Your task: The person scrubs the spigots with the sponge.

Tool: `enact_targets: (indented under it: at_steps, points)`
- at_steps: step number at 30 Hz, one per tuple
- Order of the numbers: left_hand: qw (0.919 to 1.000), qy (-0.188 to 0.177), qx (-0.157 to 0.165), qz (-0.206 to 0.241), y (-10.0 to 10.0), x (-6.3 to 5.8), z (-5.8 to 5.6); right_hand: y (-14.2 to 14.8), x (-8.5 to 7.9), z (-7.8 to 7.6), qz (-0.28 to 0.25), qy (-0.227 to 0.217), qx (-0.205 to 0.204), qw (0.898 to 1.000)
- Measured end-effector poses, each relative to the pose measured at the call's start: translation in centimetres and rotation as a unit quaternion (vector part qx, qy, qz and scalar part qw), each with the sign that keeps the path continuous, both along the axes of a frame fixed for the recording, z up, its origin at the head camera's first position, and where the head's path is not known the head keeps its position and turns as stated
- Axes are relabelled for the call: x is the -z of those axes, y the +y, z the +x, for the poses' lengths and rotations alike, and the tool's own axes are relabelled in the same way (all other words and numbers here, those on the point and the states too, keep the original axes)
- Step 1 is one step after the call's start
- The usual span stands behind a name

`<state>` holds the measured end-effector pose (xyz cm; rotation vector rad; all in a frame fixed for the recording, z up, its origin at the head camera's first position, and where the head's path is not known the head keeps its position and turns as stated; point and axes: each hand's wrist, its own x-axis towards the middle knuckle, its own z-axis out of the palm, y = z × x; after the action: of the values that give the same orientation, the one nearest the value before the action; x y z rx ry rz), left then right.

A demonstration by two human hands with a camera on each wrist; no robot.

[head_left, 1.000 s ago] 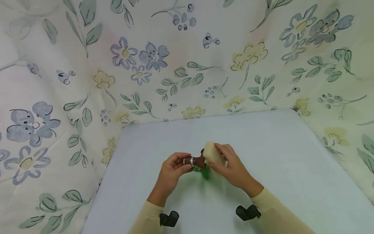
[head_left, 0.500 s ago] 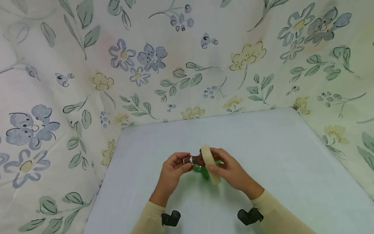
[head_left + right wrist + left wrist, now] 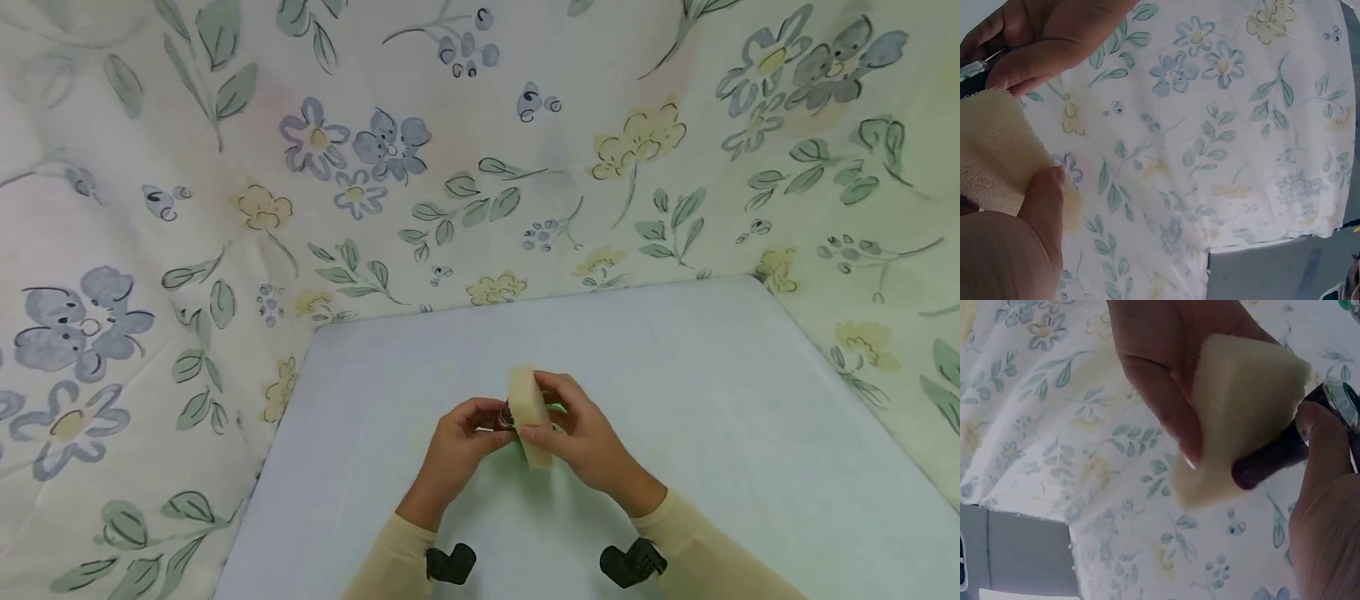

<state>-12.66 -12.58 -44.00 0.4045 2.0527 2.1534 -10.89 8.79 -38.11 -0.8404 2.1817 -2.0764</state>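
In the head view my left hand (image 3: 465, 437) pinches a dark red-brown object (image 3: 1272, 459) with a silvery band (image 3: 1341, 403) between thumb and fingers. Its kind I cannot tell; in the left wrist view it has a rod-like part with a rounded end. My right hand (image 3: 585, 433) grips a thick pale-yellow sponge (image 3: 528, 408), thumb on the near face and fingers behind. The sponge stands on edge against the brown object and hides most of it from the head. Something green (image 3: 557, 410) shows behind the sponge, by the right fingers.
Both hands are over a white-covered table (image 3: 390, 358). Floral cloth (image 3: 480, 150) rises behind it and along its sides. Black wrist cameras (image 3: 452, 564) sit on both forearms, close to the tabletop in the head view.
The sponge has turned from tilted to nearly edge-on and shifted left over the brown object. My left hand has come slightly right, closer to the sponge; less brown and green shows.
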Motion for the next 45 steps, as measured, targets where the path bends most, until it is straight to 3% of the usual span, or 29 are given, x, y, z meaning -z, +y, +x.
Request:
enact_targets:
  at_steps: [6,10,18,24,28,33,37,42,45]
  points:
    - [0.9997,0.021,-0.001,-0.013,1.0,0.4,0.2,-0.7,-0.1,0.2,0.065,0.036,0.061,0.995]
    - [0.9995,0.032,0.006,0.001,1.1,0.3,0.2,-0.4,0.3,-0.1,0.083,0.02,0.083,0.993]
    - [0.9985,0.036,0.038,0.016,1.0,-0.3,0.7,1.4,4.6,-2.7,0.096,-0.006,0.115,0.989]
    - [0.9969,0.065,0.043,0.006,1.0,0.3,0.5,1.6,5.5,-3.1,0.083,-0.024,0.112,0.99]
    - [0.9976,0.061,0.034,-0.001,1.0,0.4,0.3,1.1,4.8,-2.5,0.085,-0.029,0.091,0.992]
    - [0.9984,0.05,0.009,-0.025,1.1,0.4,0.1,0.4,2.5,-1.0,0.073,-0.03,0.047,0.996]
    - [0.9982,0.049,-0.001,-0.033,1.3,-0.7,0.5,0.1,1.1,-0.2,0.066,-0.009,0.025,0.997]
    - [0.9986,0.037,-0.006,-0.036,1.4,-2.1,1.1,-0.1,0.7,0.1,0.068,0.003,0.025,0.997]
    - [0.9992,0.024,-0.007,-0.031,1.4,-1.2,0.9,-0.1,1.0,0.1,0.064,0.002,0.022,0.998]
